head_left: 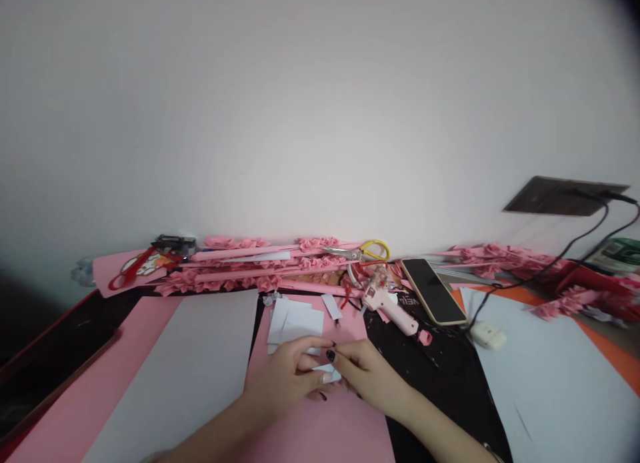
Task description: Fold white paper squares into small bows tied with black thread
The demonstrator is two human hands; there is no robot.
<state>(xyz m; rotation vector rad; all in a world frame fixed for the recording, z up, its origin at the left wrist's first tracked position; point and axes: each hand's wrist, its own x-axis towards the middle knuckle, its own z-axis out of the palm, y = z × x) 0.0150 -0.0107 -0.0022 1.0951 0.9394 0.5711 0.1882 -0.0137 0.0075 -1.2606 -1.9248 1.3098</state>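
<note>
Both hands meet low in the middle of the head view, over a pink sheet point(320, 429). My left hand point(287, 376) pinches a small white piece of paper point(330, 371) between thumb and fingers. The thumb and fingertips of my right hand point(370, 373) close on the same paper from the other side. It looks folded, though the fingers cover much of it. Just beyond the left hand lie several square white paper pieces point(303, 323), overlapping one another. A small white strip point(331, 307) rests to their right.
Behind the hands sit a pink glue gun point(395, 313), yellow-handled scissors point(375, 250) and pink paper flower stems point(240, 279). A phone point(434, 293) and a white case point(488, 335) lie to the right, near a black cable point(545, 269). White sheets point(185, 369) flank the pink one.
</note>
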